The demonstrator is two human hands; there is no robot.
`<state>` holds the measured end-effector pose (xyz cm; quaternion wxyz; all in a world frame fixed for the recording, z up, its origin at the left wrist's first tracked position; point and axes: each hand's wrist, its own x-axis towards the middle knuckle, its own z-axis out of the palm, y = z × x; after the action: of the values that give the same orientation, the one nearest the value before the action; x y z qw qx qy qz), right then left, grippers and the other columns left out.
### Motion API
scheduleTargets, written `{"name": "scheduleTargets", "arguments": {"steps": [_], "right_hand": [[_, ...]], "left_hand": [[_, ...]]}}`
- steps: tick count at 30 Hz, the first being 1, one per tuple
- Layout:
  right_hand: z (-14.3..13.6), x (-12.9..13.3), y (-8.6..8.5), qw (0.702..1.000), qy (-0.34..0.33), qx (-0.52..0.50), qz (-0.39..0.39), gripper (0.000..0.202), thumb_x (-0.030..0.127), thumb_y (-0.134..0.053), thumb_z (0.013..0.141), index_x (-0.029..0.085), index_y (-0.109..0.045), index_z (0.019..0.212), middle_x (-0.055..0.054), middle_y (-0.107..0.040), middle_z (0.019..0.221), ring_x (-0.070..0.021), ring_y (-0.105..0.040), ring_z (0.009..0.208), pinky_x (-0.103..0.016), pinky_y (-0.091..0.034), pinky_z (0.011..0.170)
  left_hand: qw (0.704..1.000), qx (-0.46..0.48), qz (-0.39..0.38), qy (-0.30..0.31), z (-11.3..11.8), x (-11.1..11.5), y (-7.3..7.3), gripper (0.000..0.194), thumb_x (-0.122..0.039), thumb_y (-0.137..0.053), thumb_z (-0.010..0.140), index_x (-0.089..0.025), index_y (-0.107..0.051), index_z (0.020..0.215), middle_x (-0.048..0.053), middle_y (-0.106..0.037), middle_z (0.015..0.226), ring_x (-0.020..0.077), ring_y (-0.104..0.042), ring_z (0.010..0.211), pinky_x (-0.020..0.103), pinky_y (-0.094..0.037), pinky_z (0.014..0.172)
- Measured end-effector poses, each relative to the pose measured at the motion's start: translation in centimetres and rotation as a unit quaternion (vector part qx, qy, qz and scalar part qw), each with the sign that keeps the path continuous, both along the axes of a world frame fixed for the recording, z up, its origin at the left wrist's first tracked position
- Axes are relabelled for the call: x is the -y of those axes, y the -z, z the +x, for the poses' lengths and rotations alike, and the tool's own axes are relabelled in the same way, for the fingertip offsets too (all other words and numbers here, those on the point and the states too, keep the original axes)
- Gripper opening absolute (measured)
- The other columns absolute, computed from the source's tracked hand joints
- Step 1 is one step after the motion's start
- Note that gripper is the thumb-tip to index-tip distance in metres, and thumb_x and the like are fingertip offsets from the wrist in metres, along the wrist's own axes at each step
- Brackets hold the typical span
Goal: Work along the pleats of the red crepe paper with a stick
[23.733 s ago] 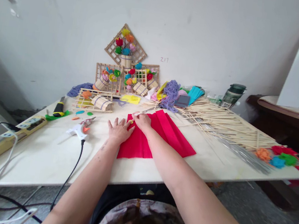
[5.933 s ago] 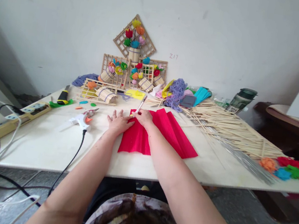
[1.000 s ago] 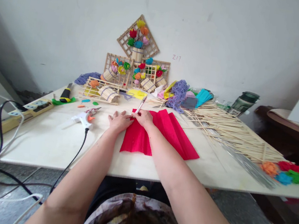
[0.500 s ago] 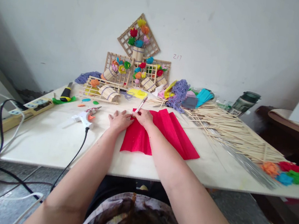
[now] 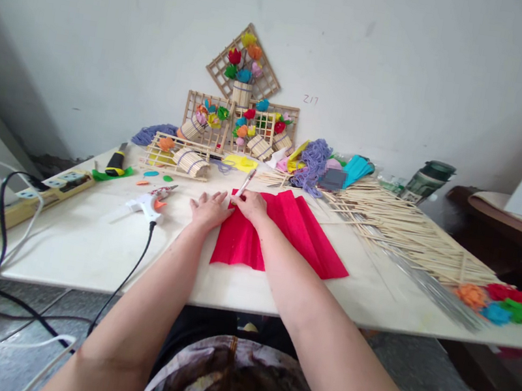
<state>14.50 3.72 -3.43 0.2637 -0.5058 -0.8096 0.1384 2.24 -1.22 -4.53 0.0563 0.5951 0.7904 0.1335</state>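
Observation:
A sheet of red crepe paper [image 5: 304, 235] with soft folds lies on the white table [image 5: 84, 247] in front of me. My right hand [image 5: 252, 206] rests on its upper left part, fingers closed round a white pen [image 5: 245, 183] that tilts up to the right. The pen's tip is hidden by the fingers. Flat on the table at the paper's left edge is my left hand [image 5: 210, 209], its fingers spread and its thumb side touching the paper.
Left of my hands lie a white glue gun [image 5: 145, 205], a utility knife [image 5: 116, 163] and a power strip [image 5: 64, 185]. Wooden lattices with paper flowers [image 5: 243, 77] lean on the wall. Purple yarn [image 5: 314, 164], bamboo sticks [image 5: 386, 215] and metal wires [image 5: 430, 285] lie behind and right.
Both hands stay in nearly the same place, with the pen still in the right one. Only a very slight shift of the whole view shows.

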Motion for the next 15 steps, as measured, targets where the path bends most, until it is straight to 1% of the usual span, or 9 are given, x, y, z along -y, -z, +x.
{"name": "scheduleTargets", "arguments": {"steps": [10,15], "right_hand": [[-0.09,-0.14,0.11,1.000,0.000,0.015,0.004,0.038,0.051,-0.047,0.080,0.024,-0.065,0.099,-0.005,-0.067,0.095,-0.0197,-0.060,0.091,-0.027,-0.043,0.077],[-0.07,-0.19,0.15,1.000,-0.001,0.012,0.010,0.036,0.049,-0.047,0.080,0.023,-0.065,0.099,-0.006,-0.067,0.095,-0.0205,-0.060,0.090,-0.028,-0.044,0.076]], "left_hand": [[1.000,0.001,-0.002,0.001,0.07,0.16,-0.15,0.065,-0.054,-0.039,0.073,-0.033,-0.031,0.134,-0.004,-0.030,0.143,0.0317,-0.017,0.132,0.062,-0.011,0.102],[1.000,0.000,-0.003,0.000,0.07,0.12,-0.14,0.065,-0.056,-0.037,0.073,-0.033,-0.032,0.134,-0.004,-0.030,0.143,0.0321,-0.017,0.131,0.062,-0.011,0.102]]}}
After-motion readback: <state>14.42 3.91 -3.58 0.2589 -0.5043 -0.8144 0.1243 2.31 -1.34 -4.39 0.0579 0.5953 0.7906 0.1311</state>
